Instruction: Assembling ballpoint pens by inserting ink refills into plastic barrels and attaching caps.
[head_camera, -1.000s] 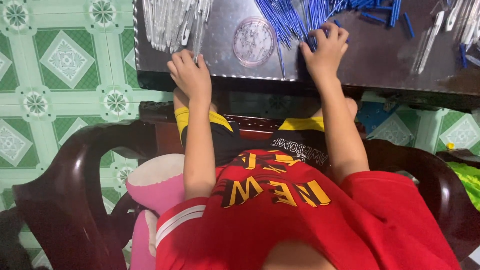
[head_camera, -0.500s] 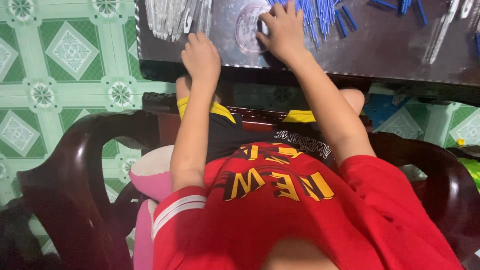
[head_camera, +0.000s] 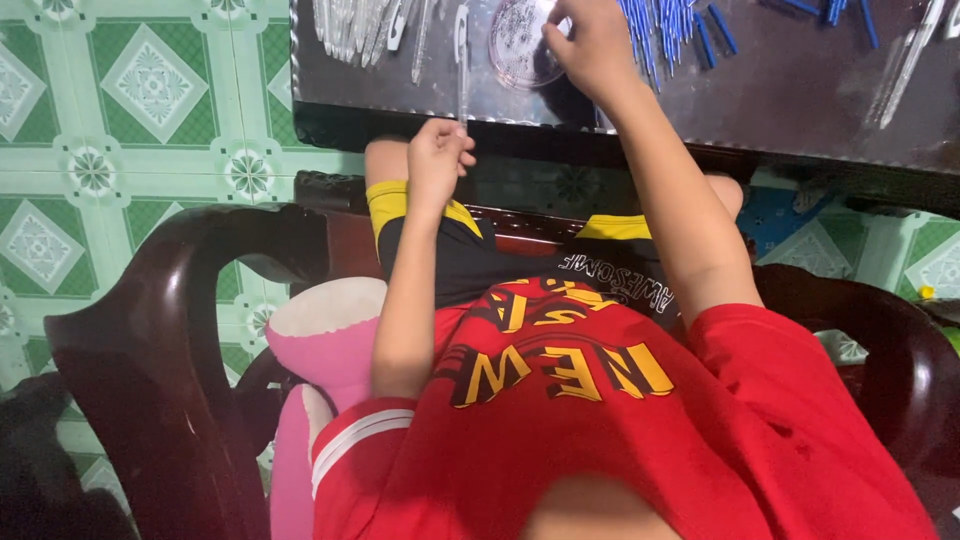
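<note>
While the green tiled floor (head_camera: 150, 90) fills the left of the view, a dark wooden chair (head_camera: 150, 340) wraps round the seated person, a pink cushion (head_camera: 320, 340) tucked at its side. Up top runs the dark surface (head_camera: 800, 90), loaded within easy reach: clear pen barrels (head_camera: 355, 25) heaped at the left, blue pen parts (head_camera: 670, 25) on the right, a small round clear dish (head_camera: 520, 45) between them. The left hand (head_camera: 438, 155) is closed on one clear pen barrel (head_camera: 462, 60), standing it upright at the surface edge. The right hand (head_camera: 590, 45) reaches over the dish, fingers curled; whether it holds anything I cannot tell.
</note>
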